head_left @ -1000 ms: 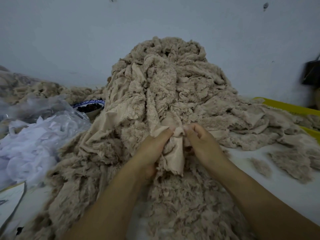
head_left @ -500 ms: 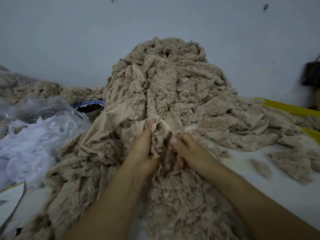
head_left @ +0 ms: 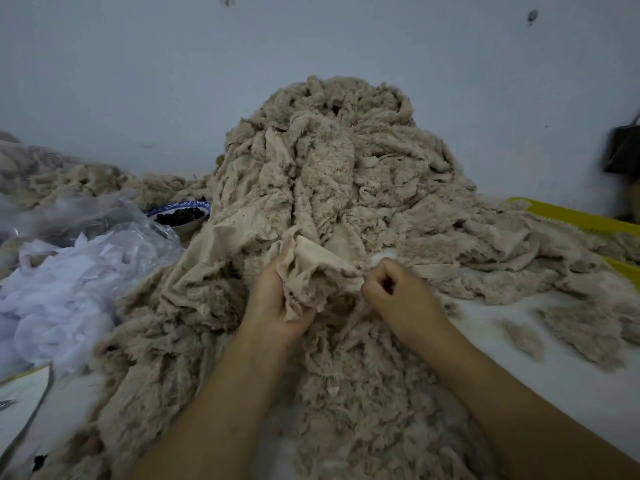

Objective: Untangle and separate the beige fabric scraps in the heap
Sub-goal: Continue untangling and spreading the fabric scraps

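A tall heap of beige fabric scraps (head_left: 346, 161) rises in the middle of the head view and spreads down toward me. At its front, my left hand (head_left: 273, 306) grips a crumpled beige scrap (head_left: 311, 271), the cloth bunched in its palm. My right hand (head_left: 398, 292) is just to the right, fingers curled tight and pinching the right edge of that same scrap. The scrap stretches between both hands, lifted slightly off the heap. Fluffy torn scraps (head_left: 363, 393) lie under my forearms.
White fabric in clear plastic (head_left: 69, 278) lies at the left. A blue-rimmed bowl (head_left: 183, 216) with dark contents sits behind it. A yellow tray edge (head_left: 571, 216) shows at the right, loose beige tufts (head_left: 588, 330) lie on the white table, and a dark object (head_left: 623, 150) hangs on the wall.
My hands drew apart, the left shifting left, the right moving right. The scrap that hung bunched between them is now spread out and pulled taut between both hands.
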A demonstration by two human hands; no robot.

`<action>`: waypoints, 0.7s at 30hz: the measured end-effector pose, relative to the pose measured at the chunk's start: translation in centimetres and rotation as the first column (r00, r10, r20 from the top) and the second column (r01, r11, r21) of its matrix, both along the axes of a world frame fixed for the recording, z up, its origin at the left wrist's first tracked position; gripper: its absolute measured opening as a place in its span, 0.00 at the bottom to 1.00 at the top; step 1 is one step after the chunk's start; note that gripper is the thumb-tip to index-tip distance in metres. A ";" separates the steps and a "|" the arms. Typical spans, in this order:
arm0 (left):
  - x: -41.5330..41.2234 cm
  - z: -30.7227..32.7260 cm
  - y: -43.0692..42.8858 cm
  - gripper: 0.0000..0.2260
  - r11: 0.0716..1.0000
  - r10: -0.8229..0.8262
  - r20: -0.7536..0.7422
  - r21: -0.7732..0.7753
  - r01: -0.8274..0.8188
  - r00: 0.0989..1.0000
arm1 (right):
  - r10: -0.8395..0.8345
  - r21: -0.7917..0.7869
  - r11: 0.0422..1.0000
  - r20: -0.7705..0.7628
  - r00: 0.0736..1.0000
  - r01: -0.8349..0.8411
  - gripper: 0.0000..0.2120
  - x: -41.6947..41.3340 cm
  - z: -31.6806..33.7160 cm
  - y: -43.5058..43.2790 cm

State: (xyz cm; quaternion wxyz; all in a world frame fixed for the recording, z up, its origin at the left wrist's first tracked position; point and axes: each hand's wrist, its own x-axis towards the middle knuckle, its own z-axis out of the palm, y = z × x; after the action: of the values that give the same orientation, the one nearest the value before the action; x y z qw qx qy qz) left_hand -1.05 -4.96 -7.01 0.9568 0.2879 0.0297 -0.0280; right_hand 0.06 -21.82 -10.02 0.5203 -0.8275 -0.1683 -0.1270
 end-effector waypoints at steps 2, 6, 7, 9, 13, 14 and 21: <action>0.0 -0.1 0.1 0.09 1.000 -0.010 0.024 0.011 0.010 1.000 | -0.032 -0.025 0.999 0.051 0.998 0.033 0.15 -0.2 0.1 0.1; -0.2 -0.1 1.3 0.10 0.999 0.032 0.083 -0.017 -0.031 0.996 | -0.110 -0.138 0.984 0.041 0.993 0.114 0.16 0.2 0.1 -0.2; -0.2 -0.1 1.7 0.09 0.997 0.065 0.093 -0.039 -0.061 0.994 | -0.146 -0.148 0.978 0.008 0.989 0.145 0.16 0.5 0.2 -0.6; -0.2 0.1 2.1 0.11 0.992 0.086 0.088 -0.097 -0.078 0.992 | -0.192 -0.127 0.974 -0.041 0.981 0.186 0.16 0.9 0.1 -1.3; -0.1 0.0 1.3 0.16 0.992 -0.008 0.064 -0.123 0.016 0.998 | -0.112 -0.093 0.990 -0.016 0.994 0.110 0.14 0.7 0.1 -1.3; 0.0 0.0 1.1 0.16 0.997 -0.013 0.082 -0.072 0.019 0.997 | -0.077 -0.087 0.993 -0.003 0.997 0.076 0.14 0.6 0.1 -1.0; -0.3 0.2 -0.1 0.21 0.985 -0.084 0.102 0.156 0.067 0.991 | 0.150 0.100 0.983 0.071 0.986 -0.157 0.34 -1.1 0.5 0.0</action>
State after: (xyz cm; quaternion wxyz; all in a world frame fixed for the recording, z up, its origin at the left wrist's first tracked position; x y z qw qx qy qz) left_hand -1.31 -5.07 -6.82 0.9304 0.3623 -0.0310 -0.0465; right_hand -1.05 -21.79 -9.55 0.5658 -0.7791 -0.2411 -0.1211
